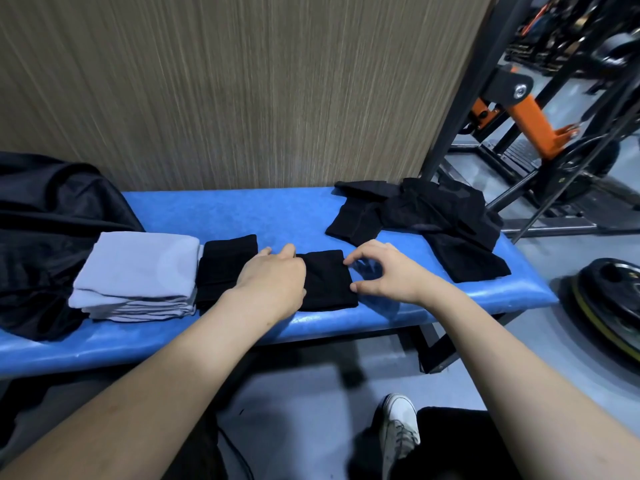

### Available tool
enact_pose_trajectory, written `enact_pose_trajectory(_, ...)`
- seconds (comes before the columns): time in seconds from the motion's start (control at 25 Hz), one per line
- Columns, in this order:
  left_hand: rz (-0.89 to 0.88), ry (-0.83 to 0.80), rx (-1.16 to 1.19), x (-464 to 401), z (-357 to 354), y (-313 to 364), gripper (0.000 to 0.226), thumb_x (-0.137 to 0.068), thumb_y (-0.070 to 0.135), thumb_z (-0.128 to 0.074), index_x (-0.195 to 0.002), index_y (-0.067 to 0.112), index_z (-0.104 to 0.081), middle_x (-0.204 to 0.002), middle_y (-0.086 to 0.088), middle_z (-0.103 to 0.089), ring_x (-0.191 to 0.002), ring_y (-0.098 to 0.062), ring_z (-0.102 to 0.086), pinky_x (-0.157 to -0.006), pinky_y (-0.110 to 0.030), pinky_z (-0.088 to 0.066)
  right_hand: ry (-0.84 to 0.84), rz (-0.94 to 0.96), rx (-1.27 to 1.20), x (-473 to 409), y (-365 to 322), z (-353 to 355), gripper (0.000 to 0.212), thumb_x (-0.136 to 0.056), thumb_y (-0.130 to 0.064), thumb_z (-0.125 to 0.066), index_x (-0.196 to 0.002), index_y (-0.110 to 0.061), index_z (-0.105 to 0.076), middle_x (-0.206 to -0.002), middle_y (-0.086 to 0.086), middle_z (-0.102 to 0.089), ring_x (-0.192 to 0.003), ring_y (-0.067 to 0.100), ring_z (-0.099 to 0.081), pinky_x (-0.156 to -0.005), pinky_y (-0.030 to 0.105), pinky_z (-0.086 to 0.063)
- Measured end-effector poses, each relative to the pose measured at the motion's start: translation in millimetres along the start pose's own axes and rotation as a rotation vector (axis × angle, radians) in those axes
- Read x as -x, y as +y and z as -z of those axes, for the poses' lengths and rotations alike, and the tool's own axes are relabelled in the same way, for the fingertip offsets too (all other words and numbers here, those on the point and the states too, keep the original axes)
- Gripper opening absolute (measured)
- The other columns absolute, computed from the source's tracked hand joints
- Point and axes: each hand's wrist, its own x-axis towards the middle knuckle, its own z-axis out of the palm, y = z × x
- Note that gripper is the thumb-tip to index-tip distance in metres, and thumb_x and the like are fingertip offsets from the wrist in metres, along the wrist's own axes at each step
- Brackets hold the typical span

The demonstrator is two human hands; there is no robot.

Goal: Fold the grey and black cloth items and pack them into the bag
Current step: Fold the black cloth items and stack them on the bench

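Here we see a small folded black cloth (327,280) lying on the blue bench (263,213), between our two hands. Our left hand (272,282) rests flat on its left edge, fingers straight and together. Our right hand (388,271) is at its right edge; thumb and forefinger are curved and their tips touch the cloth, but we cannot tell if they pinch it. Just left lie another folded black cloth (227,268), a grey folded stack (138,275) and the black bag (45,233). Unfolded black clothes (426,220) lie further right.
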Motion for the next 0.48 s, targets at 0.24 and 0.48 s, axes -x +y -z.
enact_pose_trajectory(0.24,0.057,0.166,0.027,-12.6,9.2,20.4,0.034,-0.099,0.041,-0.044,-0.124,0.021,-0.056,-0.123,-0.002,-0.051,-0.116,-0.025,-0.049,-0.107,-0.036,-0.029,0.167,-0.039,-0.009,13.1,18.4,16.3,0.020,-0.082,-0.018,-0.077,-0.101,-0.022,-0.071,-0.101,-0.008,-0.060,-0.099,0.011,-0.058,-0.086,0.023,-0.045)
enact_pose_trajectory(0.48,-0.098,0.327,0.324,-31.8,9.8,76.8,0.022,-0.097,0.029,-0.044,-0.114,0.026,-0.059,-0.110,0.005,-0.059,-0.103,-0.019,-0.053,-0.096,-0.033,-0.036,0.572,-0.372,0.339,51.3,69.6,44.0,0.034,-0.080,-0.024,-0.073,-0.113,-0.023,-0.065,-0.121,0.002,-0.051,-0.115,0.028,-0.046,-0.093,0.039,-0.036)
